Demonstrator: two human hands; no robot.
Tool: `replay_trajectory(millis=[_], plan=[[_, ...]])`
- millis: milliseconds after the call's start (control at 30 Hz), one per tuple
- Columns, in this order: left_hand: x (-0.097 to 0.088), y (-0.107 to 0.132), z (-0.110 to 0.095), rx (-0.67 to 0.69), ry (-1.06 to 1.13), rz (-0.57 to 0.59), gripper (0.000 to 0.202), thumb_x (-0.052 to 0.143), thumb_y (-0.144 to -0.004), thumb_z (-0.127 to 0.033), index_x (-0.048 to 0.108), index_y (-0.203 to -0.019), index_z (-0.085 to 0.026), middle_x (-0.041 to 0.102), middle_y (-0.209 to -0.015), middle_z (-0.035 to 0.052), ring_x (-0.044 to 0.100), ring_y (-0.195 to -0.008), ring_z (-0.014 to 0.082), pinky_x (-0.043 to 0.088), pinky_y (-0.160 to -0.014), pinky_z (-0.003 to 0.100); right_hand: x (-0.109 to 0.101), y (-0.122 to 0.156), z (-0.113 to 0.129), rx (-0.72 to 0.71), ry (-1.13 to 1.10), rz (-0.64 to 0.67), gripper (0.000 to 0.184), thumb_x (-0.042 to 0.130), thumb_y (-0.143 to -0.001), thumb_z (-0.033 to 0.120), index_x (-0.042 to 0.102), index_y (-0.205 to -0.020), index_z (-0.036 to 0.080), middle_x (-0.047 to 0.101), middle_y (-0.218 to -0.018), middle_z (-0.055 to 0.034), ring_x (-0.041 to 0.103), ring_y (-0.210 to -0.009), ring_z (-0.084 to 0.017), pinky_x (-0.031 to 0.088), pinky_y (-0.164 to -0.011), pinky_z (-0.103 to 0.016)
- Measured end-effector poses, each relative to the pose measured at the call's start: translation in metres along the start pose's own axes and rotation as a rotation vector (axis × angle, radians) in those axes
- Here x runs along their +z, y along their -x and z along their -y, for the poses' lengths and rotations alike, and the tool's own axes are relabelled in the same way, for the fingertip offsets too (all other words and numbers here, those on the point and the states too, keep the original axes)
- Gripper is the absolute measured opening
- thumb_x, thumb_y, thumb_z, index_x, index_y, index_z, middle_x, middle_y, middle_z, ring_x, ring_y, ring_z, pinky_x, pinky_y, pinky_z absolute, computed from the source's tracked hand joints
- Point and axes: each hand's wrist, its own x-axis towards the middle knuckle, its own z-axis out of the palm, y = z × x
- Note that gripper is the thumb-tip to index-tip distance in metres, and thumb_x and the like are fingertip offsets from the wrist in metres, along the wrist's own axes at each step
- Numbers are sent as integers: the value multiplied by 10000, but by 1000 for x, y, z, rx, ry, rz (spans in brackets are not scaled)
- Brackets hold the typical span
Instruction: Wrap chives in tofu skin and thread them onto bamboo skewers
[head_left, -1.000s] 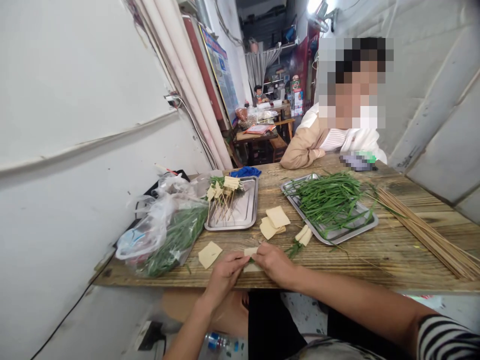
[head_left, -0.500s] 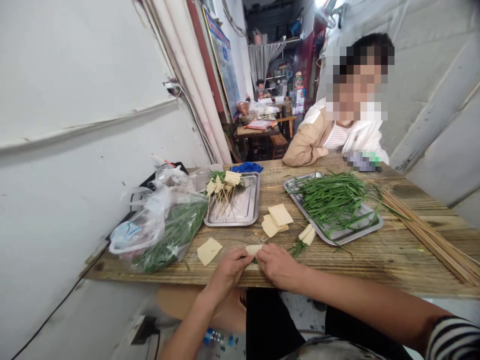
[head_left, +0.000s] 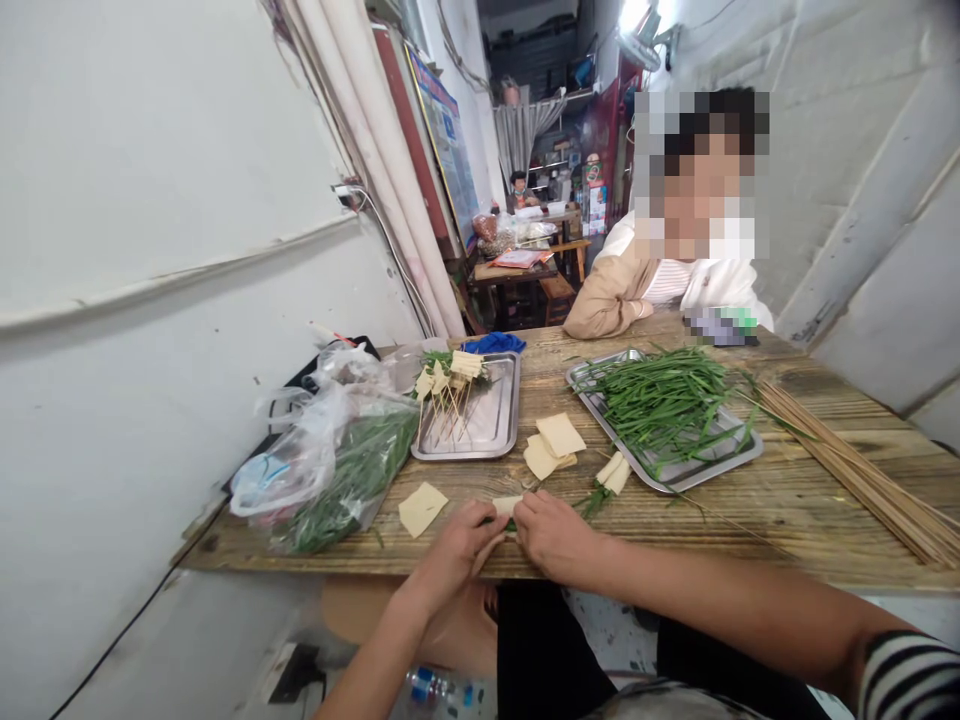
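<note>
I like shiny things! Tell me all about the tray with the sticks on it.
The tray is a shallow rectangle of shiny silvery metal with a raised rim, flat on the wooden table. Thin skewers tipped with pale squares and greens lie on its far left part. A plastic bag sits by its left edge.

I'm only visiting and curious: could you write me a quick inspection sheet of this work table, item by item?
Surface: wooden table, rough planks.
Job's things: pale sheet with green stalks at the near edge; loose pale squares; tray of green stalks; tray of skewered pieces; bundle of sticks on the right.
Clutter: plastic bag of greens; blue cloth at the far edge.
Grips: left hand and right hand both pinch the pale sheet.
Cables: one cable runs down the left wall.
Surroundings: a person sits across the table; more furniture in the room behind.
</note>
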Motion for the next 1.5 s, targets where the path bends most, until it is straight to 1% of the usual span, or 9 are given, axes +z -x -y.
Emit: replay_trajectory(millis=[200,400,600,767,933,1167,1333,1433,1500], plan=[[12,5,0,10,-11,-114,258,435,-909,-191,653,-1044,-216,620,-823,54,539,-764,133,451,-685,254,12,4,-3,33,-46,-62,143,480,-886,157,585,-794,129,534,-797,-60,466,-828,-199,369,-705,-331],[23,18,-3,24,42,-309,258,518,-869,-145,641,-1072,-246,671,-893,44,575,-798,130,483,-723,279,8,7,-14,60,-223,-29,205,460,-922,232,602,-793,162,564,-788,-32,458,-755,-162,349,-664,-285],[28,26,-23,-182,-43,-350,209,524,-874,-205,699,-966,-273,697,-867,38,584,-804,159,462,-730,325,7,10,-15,106,-511,-65,142,614,-828,222,656,-712,152,589,-793,-46,505,-779,-156,372,-671,-255],[33,31,-32,-278,-11,-426,183,565,-847,-219,712,-936,-283,697,-879,29,581,-822,168,446,-748,331,1,11,-13,127,-554,-62,129,633,-811,216,674,-704,156,589,-824,-50,507,-792,-156,370,-667,-249],[34,32,-27,-373,165,-381,137,606,-817,-259,734,-862,-273,678,-801,18,585,-754,154,463,-715,303,-2,10,-14,111,-563,-30,147,604,-825,206,688,-721,146,593,-811,-56,503,-776,-158,364,-653,-249],[27,33,-23,-517,343,-286,147,606,-811,-311,744,-839,-266,687,-808,25,611,-793,168,485,-734,305,0,6,-14,258,-838,-53,81,668,-759,126,737,-788,157,614,-757,-25,555,-723,-126,380,-635,-212],[23,28,-36,-539,148,-294,141,633,-784,-278,733,-881,-253,711,-817,27,620,-800,188,461,-746,328,1,2,-15,272,-874,-59,86,671,-733,101,739,-750,150,626,-730,-21,561,-697,-121,382,-621,-203],[26,23,-50,-535,-236,-466,183,618,-810,-259,707,-967,-288,725,-871,21,604,-942,230,356,-875,408,2,-1,-18,231,-871,-49,86,669,-724,100,737,-733,151,615,-693,-15,553,-679,-119,378,-607,-196],[32,19,-58,-460,-427,-545,172,604,-831,-259,702,-962,-311,725,-914,8,587,-995,237,278,-920,433,3,-2,-19,204,-867,-49,83,667,-724,101,737,-724,147,608,-671,-13,546,-667,-118,372,-597,-194]])
